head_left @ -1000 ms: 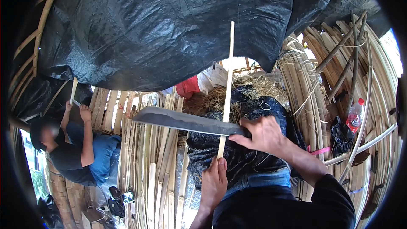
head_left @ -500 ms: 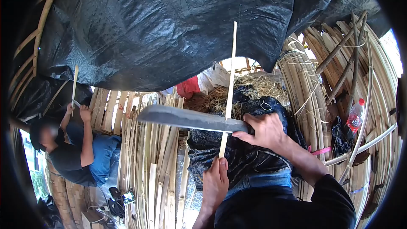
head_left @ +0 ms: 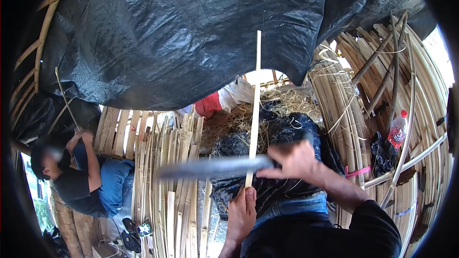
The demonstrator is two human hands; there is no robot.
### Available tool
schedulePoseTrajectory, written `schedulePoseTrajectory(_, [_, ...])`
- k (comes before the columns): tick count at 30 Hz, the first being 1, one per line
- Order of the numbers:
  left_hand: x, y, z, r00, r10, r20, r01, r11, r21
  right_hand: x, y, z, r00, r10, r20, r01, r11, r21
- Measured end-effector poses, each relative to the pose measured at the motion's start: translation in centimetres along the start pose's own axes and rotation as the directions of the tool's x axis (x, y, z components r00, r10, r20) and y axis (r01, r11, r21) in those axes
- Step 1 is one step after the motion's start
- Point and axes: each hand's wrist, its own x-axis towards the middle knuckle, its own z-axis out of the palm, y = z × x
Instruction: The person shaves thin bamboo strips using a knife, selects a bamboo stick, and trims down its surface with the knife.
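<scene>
My left hand (head_left: 242, 212) is closed round the lower end of a long, pale bamboo strip (head_left: 256, 110), which points up and away from me. My right hand (head_left: 292, 161) grips the dark handle of a machete (head_left: 205, 169), its wide blade reaching left and smeared by motion. The blade crosses the strip just above my left hand. Under both lies a dark, crumpled cloth (head_left: 229, 150) spread over my lap and jeans.
Bamboo strips (head_left: 174, 162) stand to the left, with more bundles (head_left: 342, 114) on the right. Curly shavings (head_left: 241, 117) lie ahead beneath a black tarp (head_left: 191, 38). A co-worker (head_left: 76, 181) sits at left holding a thin strip. A plastic bottle (head_left: 398, 130) is at right.
The machete and my right hand have come down along the strip, closer to my left hand. The co-worker's strip now leans left.
</scene>
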Motion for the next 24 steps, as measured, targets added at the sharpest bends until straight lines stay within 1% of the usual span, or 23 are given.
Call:
schedulePoseTrajectory(1, [-0.4, -0.3, 0.0, 1.000, -0.009, 0.006, 0.009, 1.000, 0.003, 0.7, 0.8, -0.5, 0.993, 0.085, -0.086, -0.091, 0.994, -0.062])
schedulePoseTrajectory(2, [-0.9, -0.7, 0.2, 0.999, -0.040, -0.010, 0.039, 0.998, -0.053, 1.3, 1.5, -0.5, 0.949, 0.299, -0.101, -0.300, 0.954, 0.001])
schedulePoseTrajectory(3, [-1.1, -0.9, 0.4, 0.997, -0.065, -0.031, 0.061, 0.991, -0.115, 1.3, 2.4, 0.5, 0.925, 0.347, -0.152, -0.345, 0.938, 0.044])
schedulePoseTrajectory(4, [-1.3, -0.8, 0.3, 0.997, -0.061, -0.038, 0.056, 0.991, -0.120, 1.6, 3.0, 1.0, 0.895, 0.395, -0.205, -0.385, 0.919, 0.090])
schedulePoseTrajectory(5, [-1.4, -0.4, 0.2, 0.997, -0.076, -0.007, 0.074, 0.989, -0.130, 0.4, 2.8, 0.7, 0.940, 0.332, -0.076, -0.325, 0.941, 0.089])
schedulePoseTrajectory(6, [-1.3, -0.2, 0.2, 0.995, -0.093, 0.023, 0.095, 0.985, -0.141, -0.1, 1.2, 0.0, 0.958, 0.269, -0.101, -0.265, 0.963, 0.044])
schedulePoseTrajectory(8, [-0.8, -0.6, 0.5, 0.997, -0.080, 0.022, 0.082, 0.986, -0.144, -0.9, -0.4, -0.1, 0.998, 0.068, 0.015, -0.069, 0.989, 0.133])
schedulePoseTrajectory(9, [-0.4, -0.8, 0.6, 0.998, -0.062, 0.023, 0.065, 0.988, -0.142, -0.9, -1.0, 0.0, 0.998, 0.058, -0.036, -0.054, 0.992, 0.112])
schedulePoseTrajectory(10, [-0.4, -0.9, 0.4, 0.997, -0.066, 0.029, 0.070, 0.988, -0.138, -0.7, -0.5, 0.0, 0.997, 0.065, -0.034, -0.061, 0.991, 0.116])
schedulePoseTrajectory(11, [-0.7, -0.9, 0.1, 0.984, -0.150, 0.101, 0.174, 0.938, -0.300, -0.3, 0.4, -0.2, 0.988, 0.147, -0.051, -0.143, 0.986, 0.081])
schedulePoseTrajectory(12, [-0.9, -0.9, -0.2, 0.959, -0.218, 0.181, 0.278, 0.851, -0.446, 0.2, 1.1, -0.3, 0.972, 0.225, -0.072, -0.222, 0.974, 0.046])
schedulePoseTrajectory(13, [-1.2, -0.1, -0.6, 0.965, -0.187, 0.184, 0.253, 0.848, -0.466, 0.8, 1.6, -0.4, 0.933, 0.353, -0.073, -0.342, 0.930, 0.133])
schedulePoseTrajectory(14, [-1.3, -0.2, -0.6, 0.967, -0.181, 0.177, 0.245, 0.849, -0.468, 1.0, 1.8, -0.4, 0.913, 0.395, -0.103, -0.378, 0.913, 0.156])
schedulePoseTrajectory(16, [-1.6, -0.6, -0.7, 0.925, -0.216, 0.312, 0.367, 0.714, -0.596, 0.1, 1.0, -0.6, 0.965, 0.254, -0.067, -0.242, 0.959, 0.148])
schedulePoseTrajectory(17, [-1.4, -0.6, -0.4, 0.924, -0.206, 0.322, 0.370, 0.693, -0.618, -0.2, 0.2, -1.1, 0.995, 0.100, -0.014, -0.097, 0.983, 0.156])
schedulePoseTrajectory(18, [-1.3, -0.4, -0.3, 0.923, -0.206, 0.324, 0.371, 0.696, -0.615, -0.6, -0.5, -1.0, 0.999, 0.024, -0.040, -0.020, 0.994, 0.107])
schedulePoseTrajectory(20, [-1.2, -0.1, -0.2, 0.934, -0.209, 0.290, 0.349, 0.707, -0.615, -0.2, -0.1, -1.5, 1.000, 0.009, 0.026, -0.010, 0.998, 0.056])
schedulePoseTrajectory(21, [-1.5, -0.3, -0.4, 0.930, -0.215, 0.297, 0.359, 0.706, -0.611, 0.3, 0.6, -1.5, 0.995, 0.095, -0.040, -0.092, 0.993, 0.072])
schedulePoseTrajectory(22, [-1.8, -0.4, -0.7, 0.926, -0.213, 0.312, 0.369, 0.687, -0.626, 0.5, 1.4, -1.1, 0.971, 0.225, -0.077, -0.220, 0.973, 0.077])
schedulePoseTrajectory(24, [-1.7, -0.3, -0.7, 0.927, -0.201, 0.317, 0.367, 0.667, -0.649, 0.5, 1.8, -0.9, 0.945, 0.317, -0.084, -0.304, 0.943, 0.132])
